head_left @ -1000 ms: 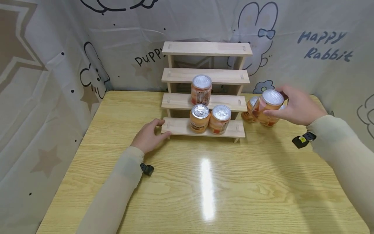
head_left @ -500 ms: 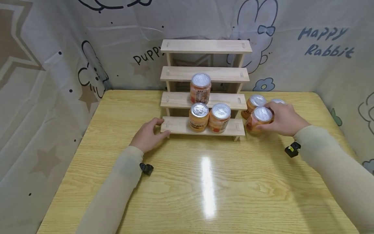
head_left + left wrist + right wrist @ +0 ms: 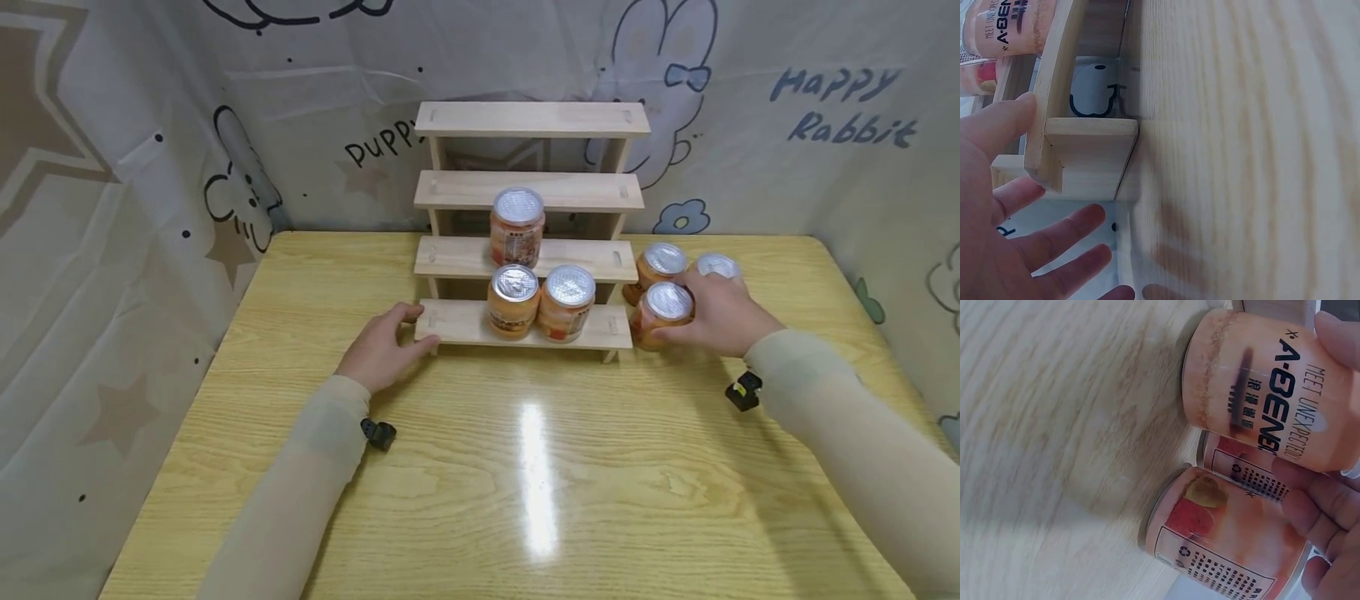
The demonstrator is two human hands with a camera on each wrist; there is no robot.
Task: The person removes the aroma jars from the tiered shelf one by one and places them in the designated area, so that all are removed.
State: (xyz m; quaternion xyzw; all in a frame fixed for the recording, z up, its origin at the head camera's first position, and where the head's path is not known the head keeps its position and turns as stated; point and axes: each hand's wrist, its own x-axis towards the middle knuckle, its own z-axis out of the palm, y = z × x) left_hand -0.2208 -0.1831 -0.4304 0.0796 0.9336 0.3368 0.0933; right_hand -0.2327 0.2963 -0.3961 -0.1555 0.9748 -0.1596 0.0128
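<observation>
In the head view my left hand (image 3: 381, 346) is at the left end of the lowest step of a wooden stepped display stand (image 3: 450, 323), thumb at the front edge and index finger behind the corner. The left wrist view shows the other fingers spread below the board. My right hand (image 3: 723, 315) grips an orange can (image 3: 1254, 387) with a silvery lid, low at the table beside the stand's right end. Two similar cans, a back left can (image 3: 663, 260) and a back right can (image 3: 717, 265), stand close behind it, partly hidden by the hand.
On the lowest step stand a left can (image 3: 513, 300) and a right can (image 3: 567, 304), side by side. Another can (image 3: 517, 227) is on the second step. A printed cloth (image 3: 315, 100) hangs behind and beside the wooden table (image 3: 465, 492).
My right hand has lowered the can and brought it left and nearer to me, down in front of the other two. The left hand has stayed at the stand's end.
</observation>
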